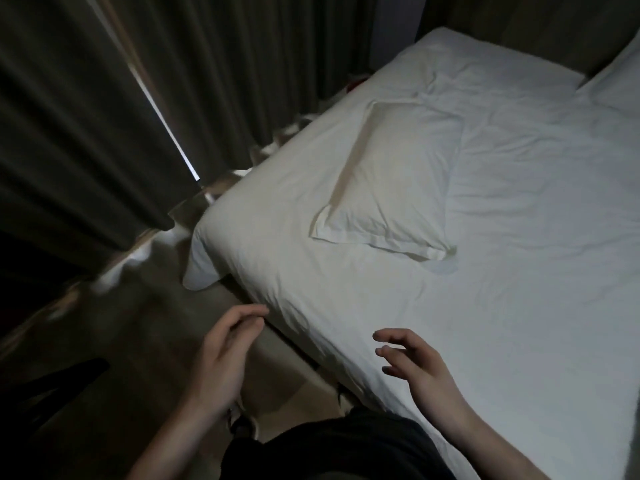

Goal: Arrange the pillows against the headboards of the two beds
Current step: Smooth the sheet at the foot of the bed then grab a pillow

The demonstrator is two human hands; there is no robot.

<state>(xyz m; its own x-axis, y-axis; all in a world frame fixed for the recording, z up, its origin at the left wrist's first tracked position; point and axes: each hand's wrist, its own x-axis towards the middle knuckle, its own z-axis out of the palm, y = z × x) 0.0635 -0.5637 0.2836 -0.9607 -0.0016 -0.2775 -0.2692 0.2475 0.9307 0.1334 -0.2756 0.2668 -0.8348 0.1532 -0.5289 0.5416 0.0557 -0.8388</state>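
Observation:
A white pillow lies flat in the middle of a bed covered with a wrinkled white sheet. A second white pillow shows partly at the top right corner, near the dark headboard. My left hand hovers over the floor just off the bed's near edge, fingers loosely curled and empty. My right hand is above the sheet near the same edge, fingers spread, holding nothing. Both hands are well short of the middle pillow.
Dark curtains hang along the left with a thin bright gap. A narrow strip of brown floor runs between the curtains and the bed. A loose sheet corner hangs at the bed's left corner. The room is dim.

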